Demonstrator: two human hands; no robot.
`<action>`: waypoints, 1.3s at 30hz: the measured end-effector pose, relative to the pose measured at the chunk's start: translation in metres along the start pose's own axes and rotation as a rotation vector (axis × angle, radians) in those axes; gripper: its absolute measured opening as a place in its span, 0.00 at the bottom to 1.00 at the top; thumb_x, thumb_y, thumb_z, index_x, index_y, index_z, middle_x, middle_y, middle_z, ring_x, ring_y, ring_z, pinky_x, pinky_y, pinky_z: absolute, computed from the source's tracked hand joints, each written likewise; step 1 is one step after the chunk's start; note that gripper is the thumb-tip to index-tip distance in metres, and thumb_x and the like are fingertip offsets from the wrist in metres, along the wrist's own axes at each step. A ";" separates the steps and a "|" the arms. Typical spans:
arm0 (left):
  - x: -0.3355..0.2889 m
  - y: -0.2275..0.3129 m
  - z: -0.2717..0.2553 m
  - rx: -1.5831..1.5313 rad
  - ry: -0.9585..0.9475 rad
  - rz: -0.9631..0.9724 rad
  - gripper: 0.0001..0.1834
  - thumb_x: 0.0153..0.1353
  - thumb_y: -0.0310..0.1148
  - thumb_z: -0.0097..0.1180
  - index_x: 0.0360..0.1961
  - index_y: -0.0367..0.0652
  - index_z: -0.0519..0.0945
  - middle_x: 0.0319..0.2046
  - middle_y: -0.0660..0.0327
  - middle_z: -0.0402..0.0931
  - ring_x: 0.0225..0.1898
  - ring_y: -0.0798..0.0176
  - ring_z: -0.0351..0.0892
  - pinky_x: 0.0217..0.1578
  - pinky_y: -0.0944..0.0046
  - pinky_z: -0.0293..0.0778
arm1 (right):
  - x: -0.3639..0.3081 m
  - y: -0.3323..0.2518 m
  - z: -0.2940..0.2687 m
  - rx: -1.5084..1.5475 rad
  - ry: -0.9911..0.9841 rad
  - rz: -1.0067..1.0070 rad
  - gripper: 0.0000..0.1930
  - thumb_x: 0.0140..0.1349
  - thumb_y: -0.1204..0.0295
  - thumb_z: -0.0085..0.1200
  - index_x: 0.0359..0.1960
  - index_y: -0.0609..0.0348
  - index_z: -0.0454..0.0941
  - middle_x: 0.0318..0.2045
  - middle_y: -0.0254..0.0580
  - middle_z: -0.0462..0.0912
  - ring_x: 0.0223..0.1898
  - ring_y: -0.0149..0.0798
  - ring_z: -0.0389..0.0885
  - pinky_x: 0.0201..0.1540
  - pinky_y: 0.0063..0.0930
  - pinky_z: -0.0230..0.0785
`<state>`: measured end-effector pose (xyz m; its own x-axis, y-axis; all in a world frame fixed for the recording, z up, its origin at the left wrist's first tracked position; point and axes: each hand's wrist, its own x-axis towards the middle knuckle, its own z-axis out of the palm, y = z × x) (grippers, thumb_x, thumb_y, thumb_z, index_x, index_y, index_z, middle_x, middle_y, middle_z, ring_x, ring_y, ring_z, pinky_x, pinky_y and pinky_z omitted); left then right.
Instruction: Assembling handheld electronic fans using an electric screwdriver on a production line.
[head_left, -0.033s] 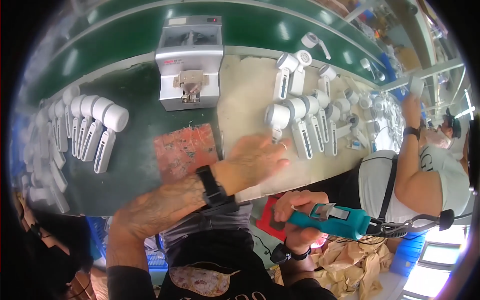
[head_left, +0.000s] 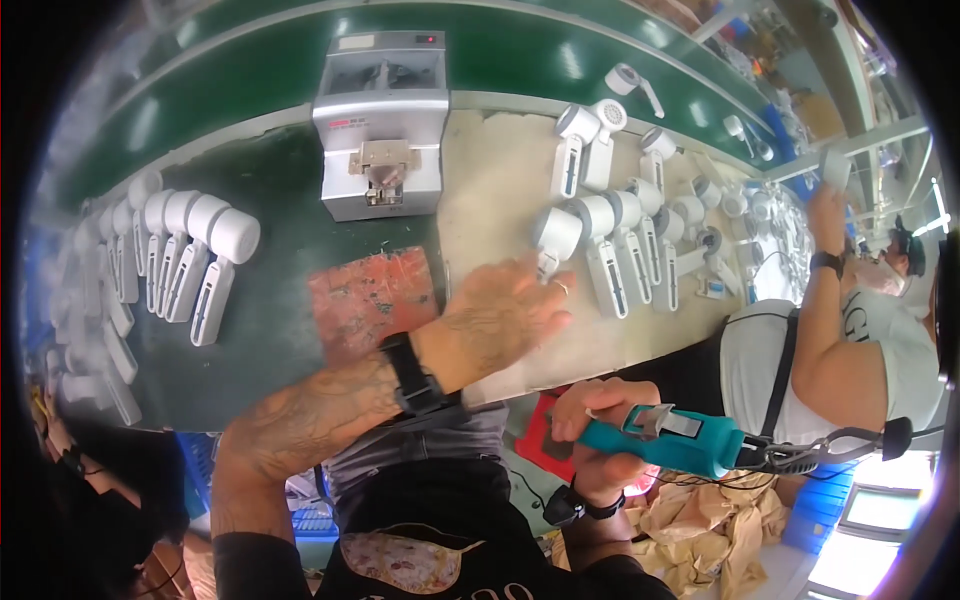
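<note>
My left hand (head_left: 505, 315) reaches across to the right over the pale part of the table. It is closed round the handle of a white handheld shower head (head_left: 557, 235); the handle's lower part and some of my fingers are hidden. In front of the table, my right hand (head_left: 595, 430) grips a teal electric screwdriver (head_left: 680, 440), with a cable and a hook at its outer end. Just right of my left hand stand more white shower heads (head_left: 608, 275), with slots along their handles.
A silver desktop machine (head_left: 380, 140) stands at the back. Before it lies a worn red mat (head_left: 372, 305). Several white shower heads (head_left: 212, 280) are lined up at the left. A green belt (head_left: 520, 50) runs behind the table. A co-worker (head_left: 850, 350) is at the right.
The shower head at my left hand has tilted slightly and shifted a little, and the hand has moved slightly left. My right hand with the screwdriver has hardly moved.
</note>
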<state>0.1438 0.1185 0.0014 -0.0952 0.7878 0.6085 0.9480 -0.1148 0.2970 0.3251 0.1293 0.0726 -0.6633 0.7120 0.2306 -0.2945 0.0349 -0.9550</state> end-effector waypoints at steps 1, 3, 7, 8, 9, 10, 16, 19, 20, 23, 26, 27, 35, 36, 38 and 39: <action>0.001 -0.006 -0.015 0.010 -0.014 0.000 0.25 0.60 0.46 0.60 0.53 0.42 0.76 0.34 0.53 0.74 0.34 0.54 0.78 0.32 0.59 0.76 | 0.002 0.003 0.000 0.087 -0.015 -0.001 0.38 0.56 0.41 0.64 0.49 0.65 0.68 0.26 0.43 0.76 0.27 0.36 0.77 0.31 0.29 0.70; 0.004 -0.018 -0.040 0.107 -0.265 -0.062 0.21 0.60 0.42 0.60 0.52 0.44 0.76 0.35 0.53 0.74 0.35 0.54 0.78 0.32 0.58 0.76 | 0.012 0.003 0.015 -0.071 0.008 0.012 0.38 0.58 0.33 0.52 0.44 0.62 0.65 0.22 0.38 0.71 0.22 0.35 0.72 0.27 0.28 0.66; -0.012 -0.022 -0.085 -0.059 -0.101 -0.284 0.20 0.52 0.30 0.67 0.47 0.43 0.77 0.35 0.54 0.76 0.38 0.52 0.78 0.35 0.56 0.75 | 0.024 0.013 0.026 -0.030 -0.012 0.082 0.40 0.55 0.34 0.56 0.45 0.64 0.66 0.23 0.39 0.72 0.24 0.36 0.73 0.29 0.29 0.67; -0.021 -0.029 -0.092 -0.054 -0.110 -0.289 0.20 0.52 0.30 0.67 0.47 0.43 0.77 0.35 0.54 0.76 0.38 0.52 0.78 0.35 0.56 0.75 | 0.026 0.017 0.025 0.024 -0.074 0.072 0.39 0.56 0.38 0.60 0.48 0.65 0.67 0.27 0.40 0.74 0.28 0.35 0.75 0.32 0.28 0.68; -0.029 -0.037 -0.098 -0.129 -0.079 -0.298 0.21 0.50 0.29 0.68 0.47 0.43 0.77 0.35 0.55 0.77 0.38 0.51 0.78 0.35 0.55 0.74 | 0.026 0.018 0.024 0.076 -0.136 0.062 0.39 0.57 0.41 0.63 0.52 0.67 0.68 0.31 0.42 0.77 0.32 0.34 0.78 0.36 0.27 0.70; -0.038 -0.042 -0.103 -0.202 -0.038 -0.316 0.22 0.49 0.28 0.69 0.46 0.42 0.78 0.35 0.55 0.77 0.39 0.50 0.78 0.36 0.55 0.74 | 0.026 0.017 0.023 0.003 -0.166 0.108 0.44 0.54 0.37 0.62 0.54 0.67 0.68 0.33 0.42 0.78 0.34 0.33 0.78 0.38 0.27 0.69; -0.064 -0.050 -0.113 -0.145 -0.004 -0.363 0.19 0.49 0.32 0.70 0.44 0.42 0.82 0.35 0.57 0.79 0.37 0.50 0.77 0.37 0.55 0.73 | 0.034 0.014 0.062 -0.101 -0.037 0.165 0.49 0.51 0.29 0.56 0.53 0.69 0.68 0.29 0.43 0.77 0.32 0.40 0.77 0.38 0.33 0.70; -0.068 -0.052 -0.113 -0.225 0.010 -0.343 0.16 0.49 0.34 0.70 0.38 0.41 0.83 0.35 0.57 0.79 0.37 0.50 0.77 0.38 0.55 0.73 | 0.045 0.014 0.069 -0.068 -0.032 0.103 0.48 0.55 0.28 0.50 0.53 0.69 0.68 0.27 0.41 0.75 0.30 0.39 0.74 0.35 0.32 0.67; -0.069 -0.054 -0.113 -0.233 0.018 -0.342 0.16 0.49 0.34 0.70 0.38 0.41 0.83 0.35 0.57 0.79 0.37 0.50 0.77 0.38 0.55 0.73 | 0.049 0.013 0.072 -0.041 -0.020 0.060 0.47 0.55 0.27 0.48 0.52 0.67 0.68 0.26 0.39 0.74 0.29 0.37 0.73 0.34 0.31 0.66; -0.068 -0.064 -0.114 -0.269 -0.053 -0.263 0.23 0.51 0.33 0.67 0.50 0.41 0.79 0.38 0.57 0.77 0.40 0.50 0.76 0.41 0.54 0.73 | 0.066 0.015 0.081 0.136 -0.056 -0.057 0.47 0.53 0.28 0.52 0.50 0.67 0.70 0.26 0.40 0.75 0.28 0.37 0.73 0.32 0.31 0.67; -0.065 -0.073 -0.118 -0.286 -0.084 -0.227 0.16 0.48 0.34 0.71 0.37 0.41 0.83 0.35 0.58 0.78 0.35 0.50 0.77 0.38 0.55 0.74 | 0.088 0.027 0.088 0.314 -0.147 -0.122 0.47 0.50 0.31 0.59 0.50 0.70 0.71 0.25 0.42 0.76 0.27 0.38 0.75 0.31 0.32 0.69; -0.066 -0.074 -0.118 -0.278 -0.092 -0.183 0.18 0.48 0.34 0.69 0.41 0.40 0.81 0.39 0.57 0.77 0.38 0.50 0.77 0.41 0.54 0.74 | 0.094 0.030 0.093 0.341 -0.189 -0.117 0.46 0.51 0.33 0.61 0.50 0.69 0.71 0.25 0.42 0.76 0.26 0.38 0.74 0.30 0.32 0.68; -0.072 -0.076 -0.109 -0.241 0.066 -0.163 0.17 0.45 0.33 0.73 0.35 0.42 0.80 0.34 0.58 0.77 0.35 0.51 0.78 0.37 0.53 0.76 | 0.106 0.036 0.130 -0.056 -0.118 -0.083 0.44 0.54 0.26 0.47 0.47 0.60 0.70 0.18 0.34 0.70 0.21 0.34 0.68 0.28 0.31 0.63; -0.073 -0.077 -0.106 -0.276 0.078 -0.175 0.17 0.45 0.33 0.73 0.34 0.43 0.79 0.34 0.59 0.77 0.34 0.52 0.78 0.36 0.53 0.76 | 0.106 0.039 0.130 -0.056 -0.122 -0.078 0.44 0.54 0.26 0.47 0.47 0.60 0.70 0.18 0.34 0.70 0.21 0.34 0.68 0.28 0.31 0.63; -0.075 -0.078 -0.105 -0.312 0.089 -0.187 0.17 0.44 0.32 0.74 0.33 0.44 0.77 0.34 0.59 0.76 0.34 0.52 0.78 0.35 0.54 0.76 | 0.107 0.044 0.129 0.001 -0.136 -0.040 0.43 0.54 0.27 0.48 0.47 0.61 0.70 0.18 0.35 0.70 0.20 0.35 0.68 0.28 0.31 0.64; -0.076 -0.079 -0.107 -0.304 0.054 -0.184 0.18 0.44 0.32 0.74 0.32 0.44 0.75 0.34 0.60 0.76 0.34 0.53 0.78 0.35 0.54 0.75 | 0.107 0.044 0.129 0.001 -0.136 -0.038 0.43 0.54 0.27 0.48 0.47 0.61 0.70 0.18 0.35 0.70 0.20 0.35 0.68 0.28 0.31 0.64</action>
<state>0.0439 0.0032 0.0108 -0.2798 0.7796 0.5603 0.7805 -0.1551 0.6057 0.1525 0.1165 0.0794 -0.7387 0.6087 0.2896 -0.3216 0.0594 -0.9450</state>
